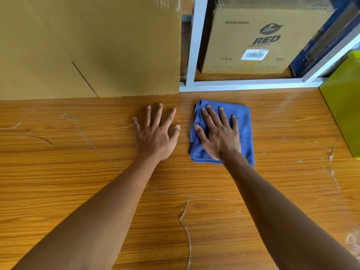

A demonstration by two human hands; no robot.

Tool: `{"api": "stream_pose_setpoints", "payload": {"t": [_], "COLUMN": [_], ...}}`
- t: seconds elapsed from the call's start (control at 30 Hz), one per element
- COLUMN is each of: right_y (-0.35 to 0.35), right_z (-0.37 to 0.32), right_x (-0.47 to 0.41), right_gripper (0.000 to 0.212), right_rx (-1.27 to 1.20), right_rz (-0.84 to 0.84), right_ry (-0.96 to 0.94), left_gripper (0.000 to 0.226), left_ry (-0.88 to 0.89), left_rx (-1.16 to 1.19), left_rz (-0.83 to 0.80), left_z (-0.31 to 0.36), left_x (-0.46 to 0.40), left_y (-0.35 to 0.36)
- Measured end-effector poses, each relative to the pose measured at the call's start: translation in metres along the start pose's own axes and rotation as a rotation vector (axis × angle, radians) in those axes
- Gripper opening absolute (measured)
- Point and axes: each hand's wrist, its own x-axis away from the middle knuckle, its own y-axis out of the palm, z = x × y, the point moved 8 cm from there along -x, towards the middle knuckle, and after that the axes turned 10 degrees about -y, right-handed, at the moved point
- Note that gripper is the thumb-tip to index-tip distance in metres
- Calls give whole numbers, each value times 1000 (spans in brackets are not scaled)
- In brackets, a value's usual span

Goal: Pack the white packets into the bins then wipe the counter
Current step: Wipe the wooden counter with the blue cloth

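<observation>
The wooden counter point(58, 191) fills most of the view, its grain running side to side and its surface marked with pale scratches and thin streaks. At the back left a big plain cardboard box point(87, 45) stands on the counter, its front face reaching down to the wood. To its right a white metal frame point(194, 45) borders a shelf space, and inside that space sits a second cardboard box point(263, 41) printed with "Dabur RED" and a barcode label. At the right edge a yellow-green bin point(342, 114) rests on the counter; only part of it shows and its inside is hidden.

Two bare forearms reach in from the bottom. A folded blue cloth point(243, 121) lies flat on the counter just right of centre, near the frame. The right hand point(220, 137) presses on the cloth with straight, spread fingers, palm down, its grip wide and curled round nothing. The left hand point(157, 137) rests flat on the bare wood just beside the cloth, not touching it, fingers fanned out, its grip wide too and holding nothing.
</observation>
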Motion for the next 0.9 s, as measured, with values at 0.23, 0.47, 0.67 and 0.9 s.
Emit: {"api": "stream_pose_setpoints", "payload": {"t": [0.23, 0.47, 0.67, 0.9], "right_y": [-1, 8, -2, 7], "right_z": [23, 19, 43, 20], "right_x": [-51, 16, -58, 10], "right_gripper": [64, 60, 60, 67], "right_rx": [3, 49, 52, 2], "right_rz": [-41, -50, -52, -54], "right_ry": [-28, -116, -74, -20], "left_gripper": [62, 65, 61, 65], "left_ry": [1, 5, -1, -2], "left_rx": [8, 10, 4, -12], "left_rz": [-3, 4, 11, 5], "left_z": [0, 0, 0, -1], "left_x": [0, -1, -2, -2], "left_y": [3, 0, 4, 3]}}
